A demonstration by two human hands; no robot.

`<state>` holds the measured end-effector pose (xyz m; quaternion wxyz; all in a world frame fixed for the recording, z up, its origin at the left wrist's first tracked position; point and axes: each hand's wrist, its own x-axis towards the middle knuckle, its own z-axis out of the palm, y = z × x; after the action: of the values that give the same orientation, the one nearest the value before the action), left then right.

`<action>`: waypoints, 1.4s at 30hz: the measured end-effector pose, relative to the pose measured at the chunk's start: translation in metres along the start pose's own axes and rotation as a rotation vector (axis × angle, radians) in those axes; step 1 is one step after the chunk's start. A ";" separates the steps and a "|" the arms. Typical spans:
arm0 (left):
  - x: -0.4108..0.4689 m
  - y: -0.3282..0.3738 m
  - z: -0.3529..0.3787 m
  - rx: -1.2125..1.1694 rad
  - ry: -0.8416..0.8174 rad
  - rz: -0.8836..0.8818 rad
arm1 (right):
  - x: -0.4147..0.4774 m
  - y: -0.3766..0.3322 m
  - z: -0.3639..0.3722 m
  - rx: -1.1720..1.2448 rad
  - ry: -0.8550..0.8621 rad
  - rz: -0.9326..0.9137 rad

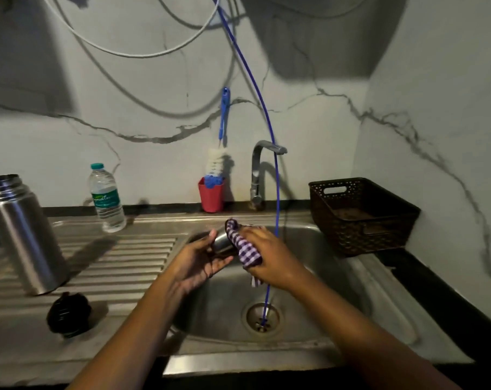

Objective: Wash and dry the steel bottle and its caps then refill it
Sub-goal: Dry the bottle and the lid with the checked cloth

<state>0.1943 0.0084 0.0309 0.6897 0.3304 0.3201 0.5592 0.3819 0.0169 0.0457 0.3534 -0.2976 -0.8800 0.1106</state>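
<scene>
Cloth (pixel 248 250) (checked, soft) over steel cap (pixel 221 243)

The steel bottle (pixel 22 235) stood upright and uncapped at the left end of the ribbed drainboard (pixel 126 254), its threaded neck open at the top. In front of it, nearer me and apart from it, the black cap (pixel 68 315) lay on the same ribs. The steel cap (pixel 223 243) was on its side above the sink basin (pixel 323 277), cradled in my left hand (pixel 199 260), thumb over it and fingers (pixel 223 261) curled beneath. My right hand (pixel 269 257) gripped a purple-and-white checked cloth (pixel 247 249), bunched against the cap's right end and covering it. A tail of cloth hung below that hand.
</scene>
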 end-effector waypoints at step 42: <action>0.000 -0.028 0.001 0.599 -0.172 0.345 | -0.020 -0.004 -0.019 0.167 0.021 0.274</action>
<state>0.2107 0.0044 0.0084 0.4820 0.6130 0.3503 0.5189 0.4047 0.0016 0.0494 0.3676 -0.3857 -0.8151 0.2272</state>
